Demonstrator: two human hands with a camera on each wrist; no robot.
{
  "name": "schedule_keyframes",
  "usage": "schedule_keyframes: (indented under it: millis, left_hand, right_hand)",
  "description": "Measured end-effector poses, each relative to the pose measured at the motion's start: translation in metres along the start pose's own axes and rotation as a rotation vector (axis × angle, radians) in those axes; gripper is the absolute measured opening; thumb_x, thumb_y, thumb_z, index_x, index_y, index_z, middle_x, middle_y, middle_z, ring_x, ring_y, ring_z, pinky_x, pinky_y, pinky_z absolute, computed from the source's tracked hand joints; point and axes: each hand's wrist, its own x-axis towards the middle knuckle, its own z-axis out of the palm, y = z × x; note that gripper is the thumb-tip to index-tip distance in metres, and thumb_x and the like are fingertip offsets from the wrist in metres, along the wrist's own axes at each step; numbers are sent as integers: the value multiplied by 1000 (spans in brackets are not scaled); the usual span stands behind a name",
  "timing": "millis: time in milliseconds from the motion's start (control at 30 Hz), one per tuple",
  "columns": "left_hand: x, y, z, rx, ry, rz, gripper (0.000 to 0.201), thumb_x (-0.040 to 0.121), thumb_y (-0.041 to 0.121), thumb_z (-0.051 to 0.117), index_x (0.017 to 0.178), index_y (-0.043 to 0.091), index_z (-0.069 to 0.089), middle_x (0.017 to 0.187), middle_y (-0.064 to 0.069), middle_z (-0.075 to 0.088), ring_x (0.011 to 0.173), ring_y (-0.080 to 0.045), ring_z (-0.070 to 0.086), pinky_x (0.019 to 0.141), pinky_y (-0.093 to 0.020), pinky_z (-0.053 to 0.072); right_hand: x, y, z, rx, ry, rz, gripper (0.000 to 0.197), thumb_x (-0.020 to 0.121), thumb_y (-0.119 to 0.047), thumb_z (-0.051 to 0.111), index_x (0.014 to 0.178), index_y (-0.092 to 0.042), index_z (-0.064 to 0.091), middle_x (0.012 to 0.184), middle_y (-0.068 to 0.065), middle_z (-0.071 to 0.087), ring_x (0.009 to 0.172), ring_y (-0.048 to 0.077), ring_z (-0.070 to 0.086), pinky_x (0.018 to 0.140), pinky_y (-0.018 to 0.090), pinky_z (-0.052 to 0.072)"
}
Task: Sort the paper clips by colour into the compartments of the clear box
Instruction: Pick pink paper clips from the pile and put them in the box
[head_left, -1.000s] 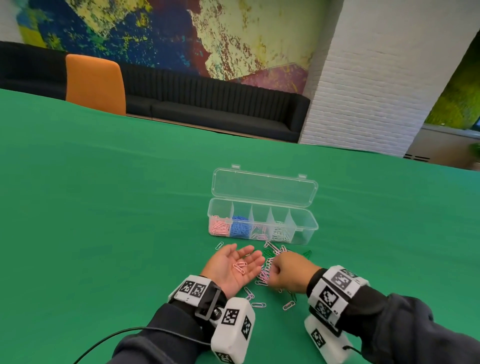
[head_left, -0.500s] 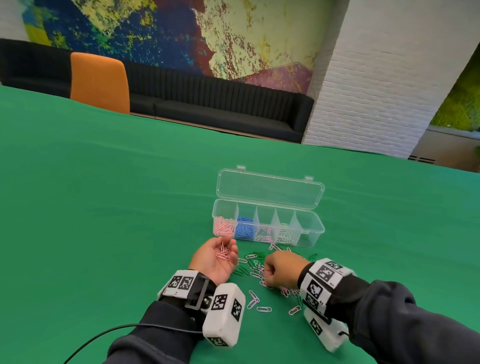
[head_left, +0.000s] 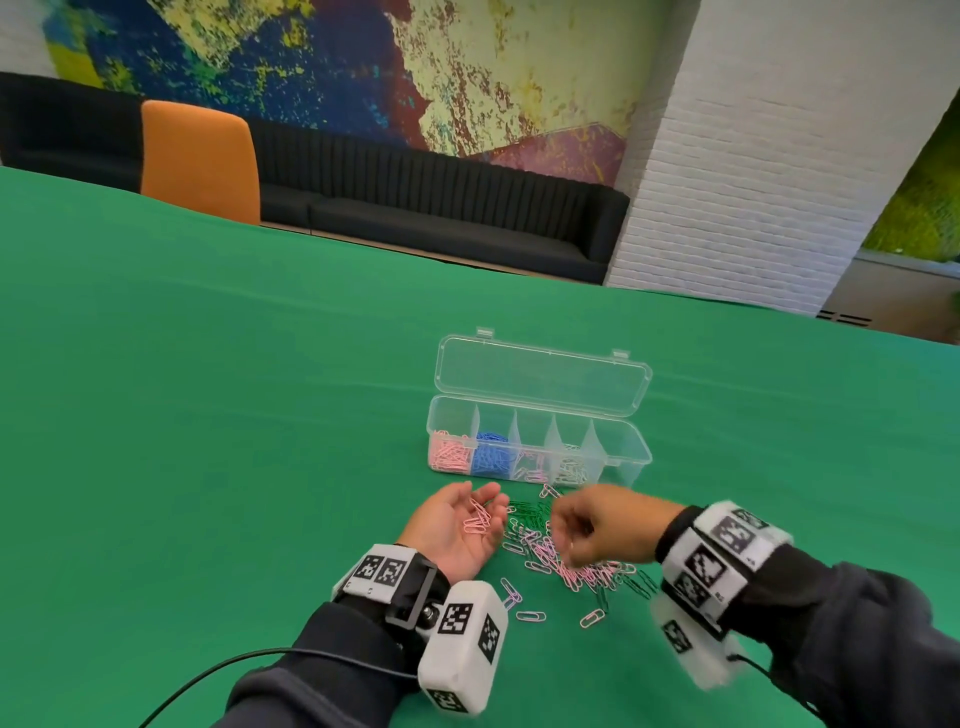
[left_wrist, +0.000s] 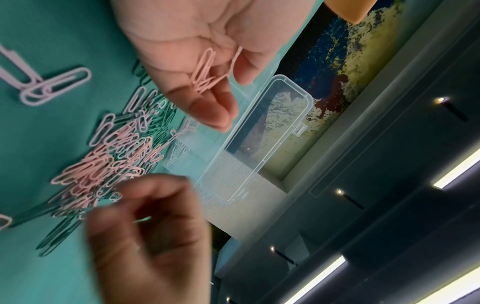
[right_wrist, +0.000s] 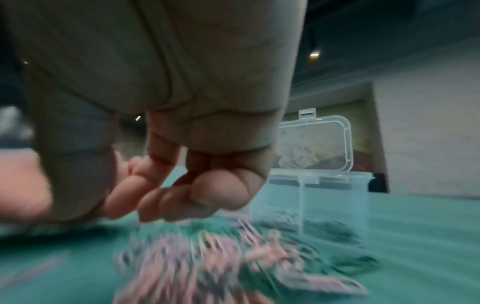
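Observation:
The clear box (head_left: 636, 457) stands open on the green table, with pink clips (head_left: 449, 457) in its leftmost compartment, blue clips (head_left: 491, 457) in the one beside it, and a few pale ones further right. My left hand (head_left: 467, 519) lies palm up in front of it, and several pink clips (head_left: 478, 517) (left_wrist: 205, 72) rest on its loosely cupped fingers. The mixed pile (head_left: 566, 564) (left_wrist: 111, 164) of pink, white and green clips lies just right of that hand. Blurred above the pile, my right hand (head_left: 569, 525) (right_wrist: 182, 197) has its fingers curled; a thin pale streak between them (left_wrist: 142, 220) looks like a clip.
Stray clips (head_left: 530, 616) lie near my left wrist. Dark green clips (head_left: 530, 512) sit between the hands and the box. The box lid (head_left: 540, 374) stands up behind the compartments. An orange chair (head_left: 200, 161) and a black sofa (head_left: 415, 197) are beyond the table's far edge.
My left hand has drawn back from the right and its fingers have curled a little round the pink clips. The right hand has risen from the pile and shifted to the right.

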Motion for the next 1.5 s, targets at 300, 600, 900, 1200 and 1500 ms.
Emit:
schedule_keyframes:
  millis: [300,600,900,1200,1500]
  left_hand:
    - [-2,-8,3,23,-38,36,39,101,22,32,82,-3,56,62,-17,61,46,-23,62,43,-24,53]
    - [-1,-13,4,84,-71,-29,39,100,25,32,89,-4,56,76,-23,64,57,-30,66,50,-31,57]
    - [-4,-9,3,4,-38,10,38,101,21,32,85,-3,56,65,-18,61,45,-22,62,42,-23,52]
    - [-3,-10,3,1,-53,16,38,101,22,32,87,-4,57,67,-19,63,51,-25,64,47,-27,55]
    - [2,-11,2,90,-61,-26,42,101,27,31,97,-5,57,83,-24,69,88,-36,61,66,-39,56]
  right_hand:
    - [-15,22,31,-277,-97,-32,28,83,-10,59,65,-26,44,63,-13,45,57,-2,39,54,12,31]
    - [5,-8,-6,100,283,-49,14,86,-17,64,77,-22,54,72,-8,56,62,2,48,62,13,42]
    - [18,9,31,-252,15,217,24,88,-18,57,68,-21,43,74,-5,49,79,15,49,63,16,39]
    - [12,18,-1,200,107,234,18,87,-25,64,72,-20,55,66,-8,55,58,4,50,53,16,43]
    - [17,7,-11,454,168,147,19,86,-19,66,70,-16,57,60,-4,53,49,6,49,48,19,41]
